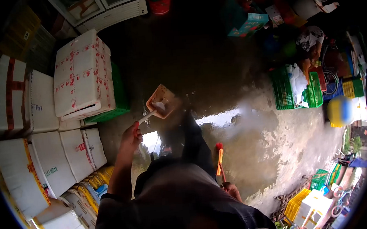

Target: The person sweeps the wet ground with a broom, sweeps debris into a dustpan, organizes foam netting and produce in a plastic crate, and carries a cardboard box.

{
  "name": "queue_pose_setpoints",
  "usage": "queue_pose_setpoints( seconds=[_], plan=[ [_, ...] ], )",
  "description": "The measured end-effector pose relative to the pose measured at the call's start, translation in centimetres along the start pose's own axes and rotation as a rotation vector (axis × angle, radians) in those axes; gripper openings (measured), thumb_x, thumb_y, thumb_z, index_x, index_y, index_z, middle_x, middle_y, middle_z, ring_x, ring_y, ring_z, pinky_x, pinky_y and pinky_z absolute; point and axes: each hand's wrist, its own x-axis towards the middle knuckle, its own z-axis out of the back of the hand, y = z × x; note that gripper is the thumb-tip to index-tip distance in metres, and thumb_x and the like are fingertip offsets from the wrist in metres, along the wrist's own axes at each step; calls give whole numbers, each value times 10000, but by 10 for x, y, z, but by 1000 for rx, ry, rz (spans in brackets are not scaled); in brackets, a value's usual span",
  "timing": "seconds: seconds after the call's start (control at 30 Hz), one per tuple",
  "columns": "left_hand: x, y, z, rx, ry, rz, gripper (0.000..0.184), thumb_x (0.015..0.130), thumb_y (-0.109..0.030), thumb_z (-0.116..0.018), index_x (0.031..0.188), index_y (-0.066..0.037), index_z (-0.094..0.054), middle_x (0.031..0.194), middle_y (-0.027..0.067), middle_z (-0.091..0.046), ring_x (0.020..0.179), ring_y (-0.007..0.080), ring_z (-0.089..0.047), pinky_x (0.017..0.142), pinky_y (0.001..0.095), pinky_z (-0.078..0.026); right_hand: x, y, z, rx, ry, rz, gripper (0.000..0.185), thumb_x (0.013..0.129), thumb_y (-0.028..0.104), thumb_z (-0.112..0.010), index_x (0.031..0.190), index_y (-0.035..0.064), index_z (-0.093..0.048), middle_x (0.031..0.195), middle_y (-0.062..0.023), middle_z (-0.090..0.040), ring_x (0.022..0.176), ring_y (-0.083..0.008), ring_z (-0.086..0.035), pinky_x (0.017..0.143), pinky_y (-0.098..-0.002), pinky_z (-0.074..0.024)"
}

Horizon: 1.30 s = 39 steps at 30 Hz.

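Orange-brown square plastic dustpan [164,94], eleven o'clock, was gripped by left hand [132,137]; slim orange red-bristled brush [220,159], five o'clock, by right hand [232,191]. Over-tilting risked spilling pale scrap [160,106].

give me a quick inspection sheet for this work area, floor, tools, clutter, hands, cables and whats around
surface: floor looks wet, with glossy patches reflecting light
things in use: dustpan, something pale in its scoop; brush with red bristles, held low beside the body
clutter: white boxes stacked along the left; green crates at right, white bag over them
hands: left hand grips the dustpan's handle; right hand holds the brush
cables: looped cable or hose beyond the crates, type unclear
surroundings: another person upper right; glass-fronted cabinet upper left
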Motion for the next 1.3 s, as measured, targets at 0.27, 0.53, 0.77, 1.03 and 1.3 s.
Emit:
queue_pose_setpoints(
  seconds=[0.27,0.53,0.77,1.03,1.3],
  plan=[
    [124,-74,-184,34,41,17,231,901,-371,-627,1053,-197,-613,651,-33,-515,545,139,-488,500,315,-397,74,148,88,874,-185,-338,160,907,137,-510,837,12,-581,673,-111,-613,581,-263,-610,530,-384,-532],
    [207,-160,-330,6,15,-72,267,913,-341,-624,1130,-186,-605,690,-27,-524,580,126,-495,522,298,-401,186,371,174,296,-184,-228,39,863,49,-587,850,65,-556,578,-84,-519,384,-205,-503,403,-426,-522],
    [318,-232,-390,-122,119,-87,220,918,-308,-628,1063,-143,-619,680,-39,-503,594,91,-484,519,273,-392,326,645,144,-137,-292,-75,87,900,36,-530,972,78,-507,614,-12,-465,400,-124,-468,364,-330,-499],
    [384,-331,-452,-119,-161,-47,143,915,-267,-628,853,-164,-551,568,-41,-399,448,96,-383,422,248,-334,461,901,106,-257,-226,44,398,908,83,-512,1298,9,-478,680,-59,-532,467,-155,-557,434,-323,-541],
    [375,-379,-469,-198,-230,-195,202,940,-222,-555,1128,-149,-539,620,-51,-412,507,96,-415,488,240,-367,717,1072,126,-1021,27,275,459,843,239,-644,1225,5,-542,856,-176,-646,508,-244,-596,504,-400,-516]
  ],
)
